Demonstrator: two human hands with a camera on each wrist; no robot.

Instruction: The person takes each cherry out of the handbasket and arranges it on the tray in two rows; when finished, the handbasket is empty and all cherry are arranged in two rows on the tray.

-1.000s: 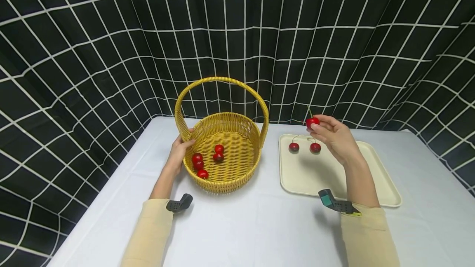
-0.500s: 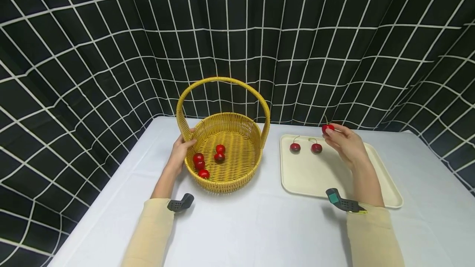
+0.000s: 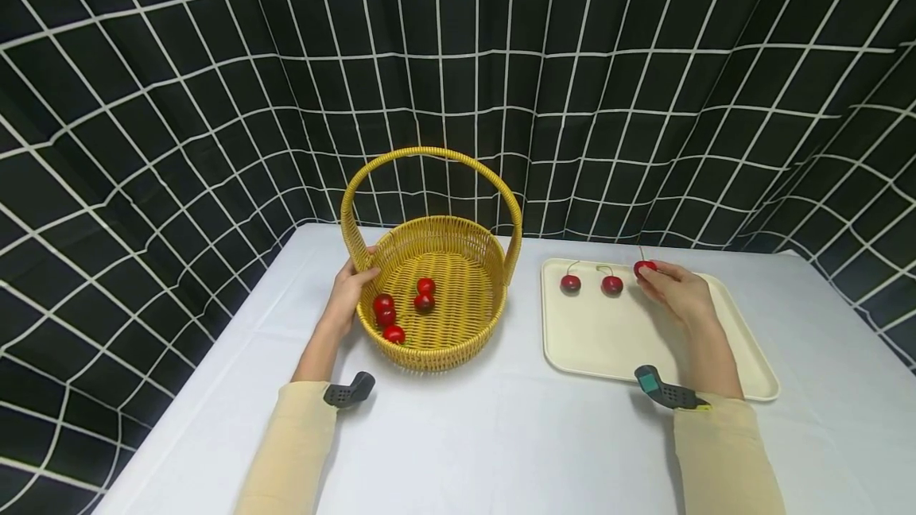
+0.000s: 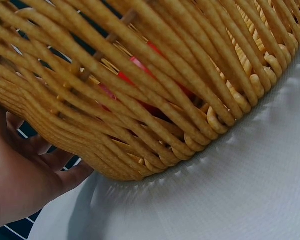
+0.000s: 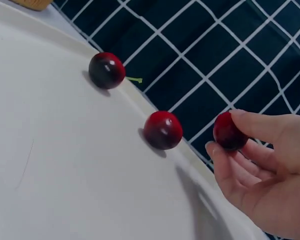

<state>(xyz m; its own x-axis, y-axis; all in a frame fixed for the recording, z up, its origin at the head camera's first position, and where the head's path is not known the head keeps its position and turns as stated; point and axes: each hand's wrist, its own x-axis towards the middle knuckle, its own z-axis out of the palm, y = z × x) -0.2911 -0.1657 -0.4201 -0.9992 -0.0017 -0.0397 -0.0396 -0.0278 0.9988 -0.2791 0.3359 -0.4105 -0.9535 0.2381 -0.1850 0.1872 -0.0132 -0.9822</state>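
Note:
My left hand (image 3: 348,290) grips the left side of a yellow wicker basket (image 3: 429,360) near the foot of its tall handle, thumb over the rim. Several red cherries (image 3: 393,334) lie inside the basket, mostly toward its left. Over on the right, my right hand (image 3: 680,292) pinches a dark red cherry (image 5: 230,131) between thumb and fingers, its stem pointing up. That cherry is at the back of a cream tray (image 3: 608,348), just above its surface or touching it; I cannot tell which. Two stemmed cherries, one farther left (image 3: 570,284) and one nearer (image 3: 611,285), rest along the tray's back edge.
A white cloth (image 3: 458,443) covers the table. Behind it and along both sides hangs a black curtain (image 3: 444,70) with a white grid. Dark devices are strapped at the left wrist (image 3: 348,391) and the right wrist (image 3: 669,393).
My right hand has moved right and down with its cherry, from above the two resting cherries to a spot beside them. The left hand and the basket have stayed practically in place.

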